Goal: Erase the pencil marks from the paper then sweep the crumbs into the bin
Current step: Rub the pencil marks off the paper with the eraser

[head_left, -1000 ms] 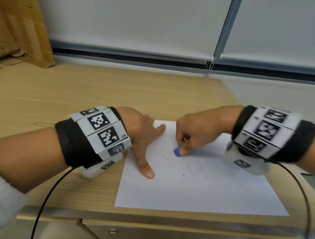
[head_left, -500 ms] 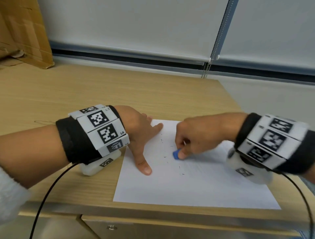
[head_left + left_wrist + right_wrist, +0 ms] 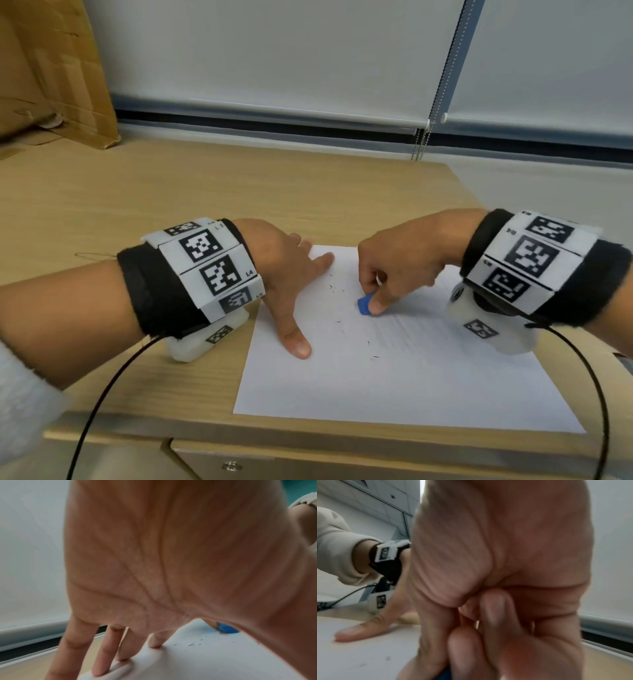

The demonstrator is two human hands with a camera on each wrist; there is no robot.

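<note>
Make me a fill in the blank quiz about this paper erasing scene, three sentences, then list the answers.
1. The right hand pinches a small eraser whose colour is ____.
2. The left hand presses flat on the white ____ to steady it.
3. The dark eraser crumbs lie scattered between the two ____.

Missing words: blue; paper; hands

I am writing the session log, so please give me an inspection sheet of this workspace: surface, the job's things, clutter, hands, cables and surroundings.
Surface: wooden desk, drawer below its front edge.
Job's things: white paper lying flat; blue eraser on it; dark crumbs scattered left of and below the eraser; faint pencil marks to its right; no bin in view.
Clutter: cardboard at far left.
Hands: left hand presses the paper with spread fingers; right hand pinches the eraser.
Cables: black cable from each wrist.
Surroundings: roller blinds, bead chain.
</note>
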